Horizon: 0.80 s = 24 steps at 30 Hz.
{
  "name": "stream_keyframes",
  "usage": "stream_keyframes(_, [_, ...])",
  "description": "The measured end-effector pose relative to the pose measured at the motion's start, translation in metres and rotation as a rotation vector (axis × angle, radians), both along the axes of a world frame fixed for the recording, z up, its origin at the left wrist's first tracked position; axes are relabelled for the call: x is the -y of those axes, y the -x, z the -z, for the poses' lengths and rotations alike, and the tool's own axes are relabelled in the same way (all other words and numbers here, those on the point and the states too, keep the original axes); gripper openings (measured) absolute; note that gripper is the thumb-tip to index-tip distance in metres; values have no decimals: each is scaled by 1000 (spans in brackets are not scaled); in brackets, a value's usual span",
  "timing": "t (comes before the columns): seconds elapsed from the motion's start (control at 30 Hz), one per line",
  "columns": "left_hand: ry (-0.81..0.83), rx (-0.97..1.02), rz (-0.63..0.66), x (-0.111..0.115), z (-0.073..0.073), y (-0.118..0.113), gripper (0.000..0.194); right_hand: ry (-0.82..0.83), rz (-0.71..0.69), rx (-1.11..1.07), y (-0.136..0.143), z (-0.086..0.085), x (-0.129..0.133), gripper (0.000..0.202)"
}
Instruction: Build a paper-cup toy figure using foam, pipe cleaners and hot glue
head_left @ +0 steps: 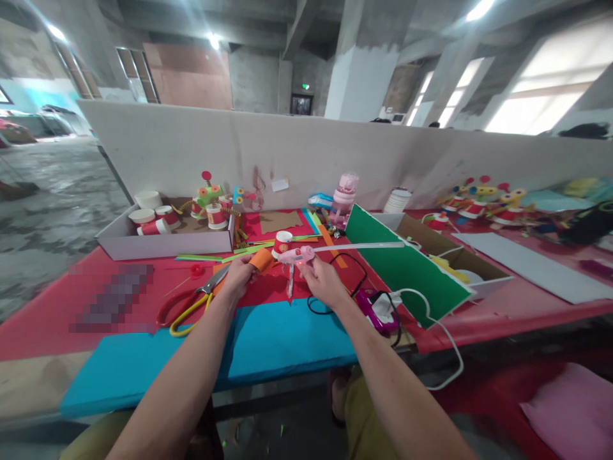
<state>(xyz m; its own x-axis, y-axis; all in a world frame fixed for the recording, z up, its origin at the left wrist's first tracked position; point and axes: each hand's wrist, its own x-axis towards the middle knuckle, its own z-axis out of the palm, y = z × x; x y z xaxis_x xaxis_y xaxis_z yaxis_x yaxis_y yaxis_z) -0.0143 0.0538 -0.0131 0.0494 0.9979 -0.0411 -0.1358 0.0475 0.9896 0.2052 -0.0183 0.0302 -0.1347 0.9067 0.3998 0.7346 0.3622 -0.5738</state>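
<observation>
At a red table (48, 319), left hand (239, 276) pinches orange paper (262, 259), right hand (322, 281) grips glue gun (297, 255); print on cup (217, 218) unreadable.

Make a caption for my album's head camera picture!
Left hand holds a curled orange piece while right hand holds a pink glue gun.

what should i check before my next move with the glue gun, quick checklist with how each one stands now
1. Orange piece held: ok, in the left hand.
2. Pink glue gun held: ok, in the right hand.
3. Clear glue stick loaded: ok, a long length sticks out of the gun's back.
4. Gun hot enough: cannot tell; a red light shows on it, but heat is not visible.
5. Black cord out of the way: not ok, it shows on both sides of the right wrist.
6. Scissors set apart: not ok, the blades lie right by the left hand.
</observation>
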Motion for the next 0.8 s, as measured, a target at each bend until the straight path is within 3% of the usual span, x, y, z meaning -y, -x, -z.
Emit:
stream_keyframes(0.53, [10, 16, -4, 0, 1, 0, 15, 2, 2, 20, 0, 1, 0, 26])
stream_keyframes(0.8, [8, 6, 6, 0, 1, 0, 31, 19, -4, 11, -1, -3, 3, 33])
